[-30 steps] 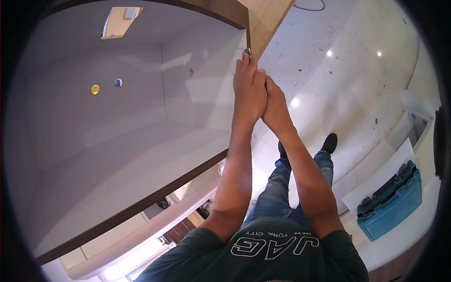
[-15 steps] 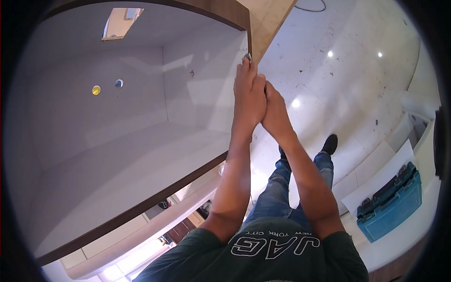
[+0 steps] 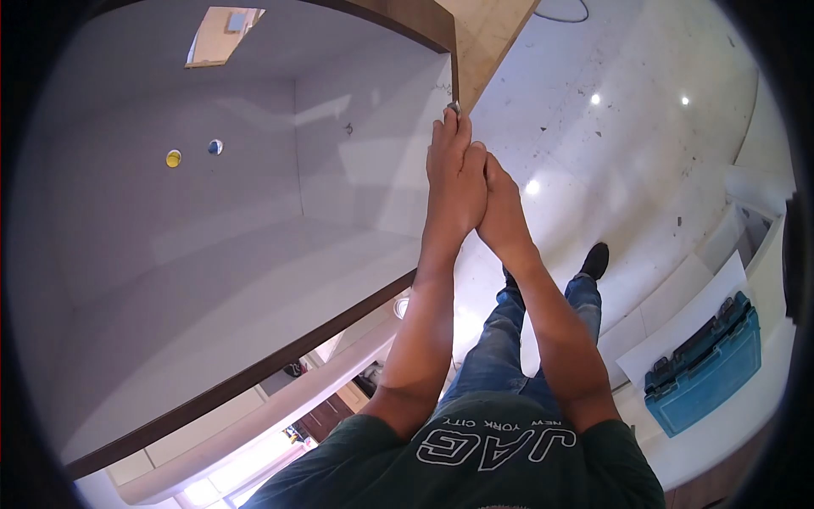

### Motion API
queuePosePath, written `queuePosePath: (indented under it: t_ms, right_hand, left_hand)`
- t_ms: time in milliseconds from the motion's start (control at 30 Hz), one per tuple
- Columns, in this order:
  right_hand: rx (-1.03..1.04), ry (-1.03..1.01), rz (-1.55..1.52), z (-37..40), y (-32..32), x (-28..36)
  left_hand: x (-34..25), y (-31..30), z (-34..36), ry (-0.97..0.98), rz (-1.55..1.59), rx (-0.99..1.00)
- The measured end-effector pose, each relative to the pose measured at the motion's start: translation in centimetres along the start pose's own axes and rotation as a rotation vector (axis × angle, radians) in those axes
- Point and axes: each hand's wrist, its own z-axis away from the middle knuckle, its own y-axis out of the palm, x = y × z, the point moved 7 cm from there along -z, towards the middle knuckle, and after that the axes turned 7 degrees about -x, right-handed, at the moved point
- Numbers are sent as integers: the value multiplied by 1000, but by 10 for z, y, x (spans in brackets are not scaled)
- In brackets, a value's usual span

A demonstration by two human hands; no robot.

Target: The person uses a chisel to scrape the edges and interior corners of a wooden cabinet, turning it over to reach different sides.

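Both of my hands meet at the right front edge of a white-lined cabinet (image 3: 365, 187) with dark brown edging. My left hand (image 3: 455, 182) has its fingers wrapped round a small metallic piece (image 3: 454, 108), whose end shows past the fingertips against the brown edge. Pressed against its side is my right hand (image 3: 506, 208), fingers closed; what they hold, if anything, is hidden behind the left hand.
A blue toolbox (image 3: 704, 373) lies at the lower right on a pale surface. Two round holes and a cut opening show in the cabinet's panels. A beige board (image 3: 492, 38) stands beyond the edge, and a cable (image 3: 564, 17) lies on the floor.
Both hands have shifted slightly down and to the right along the cabinet edge, still together. The cabinet appears slightly shifted in view.
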Motion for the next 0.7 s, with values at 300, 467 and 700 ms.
queuePosePath:
  t_ms: [300,467,700]
  right_hand:
    - [-13,-21,34,-1,-1,0]
    - [59,-59,-9,-12,1,5]
    - [51,-25,-3,-23,3,1]
  left_hand:
    - [1,2,-4,15,-15,-18]
    - [-3,1,-15,-15,55,11]
    - [2,2,-25,-26,-43,4]
